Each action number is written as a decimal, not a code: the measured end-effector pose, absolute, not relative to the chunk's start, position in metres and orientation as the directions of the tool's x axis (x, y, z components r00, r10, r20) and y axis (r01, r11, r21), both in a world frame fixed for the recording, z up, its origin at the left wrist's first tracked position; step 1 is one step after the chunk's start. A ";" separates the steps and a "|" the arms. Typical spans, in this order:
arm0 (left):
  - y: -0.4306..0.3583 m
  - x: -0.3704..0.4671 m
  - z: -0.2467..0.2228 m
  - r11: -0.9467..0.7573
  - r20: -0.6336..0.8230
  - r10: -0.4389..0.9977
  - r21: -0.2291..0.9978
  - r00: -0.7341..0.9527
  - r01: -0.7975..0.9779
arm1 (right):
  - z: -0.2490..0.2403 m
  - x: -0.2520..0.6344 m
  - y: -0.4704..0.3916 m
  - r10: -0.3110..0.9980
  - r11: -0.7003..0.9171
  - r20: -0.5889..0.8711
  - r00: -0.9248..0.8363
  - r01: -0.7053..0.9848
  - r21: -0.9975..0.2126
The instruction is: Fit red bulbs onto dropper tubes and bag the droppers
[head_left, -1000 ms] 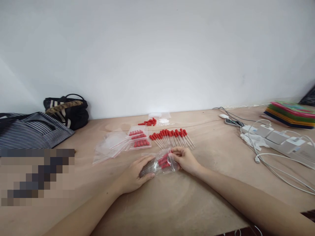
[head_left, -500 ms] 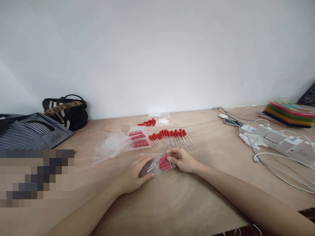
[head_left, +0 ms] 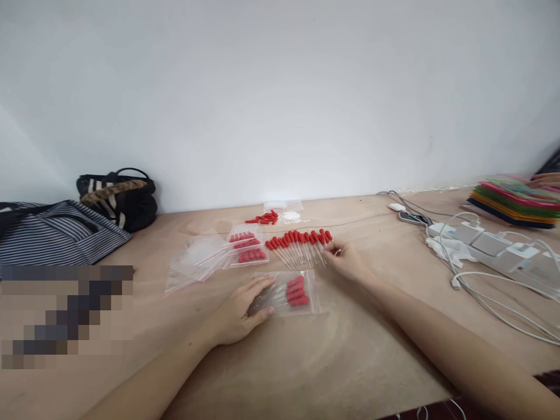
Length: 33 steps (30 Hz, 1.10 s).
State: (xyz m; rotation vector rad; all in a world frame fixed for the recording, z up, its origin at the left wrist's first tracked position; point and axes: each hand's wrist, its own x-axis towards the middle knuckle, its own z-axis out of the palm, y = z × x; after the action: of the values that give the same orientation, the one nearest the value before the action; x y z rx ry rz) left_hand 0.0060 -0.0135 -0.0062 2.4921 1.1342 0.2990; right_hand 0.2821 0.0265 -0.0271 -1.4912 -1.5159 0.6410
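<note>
My left hand (head_left: pixel 238 309) holds the left end of a clear zip bag (head_left: pixel 311 286), fingers along the top edge and thumb along the bottom. Inside the bag lie several glass droppers with red rubber bulbs (head_left: pixel 298 291), bulbs toward the right end. Beyond the bag is a fanned row of loose droppers (head_left: pixel 300 236), bulbs pointing away from me. At the right end of that row my right hand (head_left: pixel 347 261) has thumb and fingers closed on the stem of a dropper (head_left: pixel 328 235); the fingers partly hide it.
Filled bags (head_left: pixel 251 255) and flat clear bags (head_left: pixel 192 259) overlap left of the row. Loose red bulbs (head_left: pixel 265 218) and clear tubes (head_left: pixel 289 216) lie behind. A power strip (head_left: pixel 499 248) with cables is right. Another person's hand (head_left: pixel 546 179) touches coloured folders (head_left: pixel 516 204). Bags (head_left: pixel 118 198) stand left.
My right hand has let go of the zip bag's right end and moved right and away to the dropper row. The bag now lies flatter. Another person's hand has appeared at the folders.
</note>
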 end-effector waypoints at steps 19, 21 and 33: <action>-0.014 0.009 -0.006 -0.598 0.030 0.762 0.416 0.647 0.685 | -0.036 0.327 0.056 0.954 -0.200 -0.068 0.291 0.456 -0.867; -0.014 0.008 -0.007 -0.603 0.036 0.759 0.414 0.650 0.682 | -0.033 0.329 0.056 0.960 -0.174 -0.065 0.274 0.396 -0.902; -0.013 0.008 -0.009 -0.604 0.050 0.764 0.404 0.643 0.687 | -0.023 0.292 0.007 0.996 0.007 0.019 -0.092 -0.121 -0.993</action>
State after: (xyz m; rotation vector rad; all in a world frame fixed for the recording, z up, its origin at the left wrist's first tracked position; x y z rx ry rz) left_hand 0.0077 -0.0134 -0.0090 2.5161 1.1556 0.3096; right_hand 0.2922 0.0072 -0.0228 -1.0646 -1.1924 1.3220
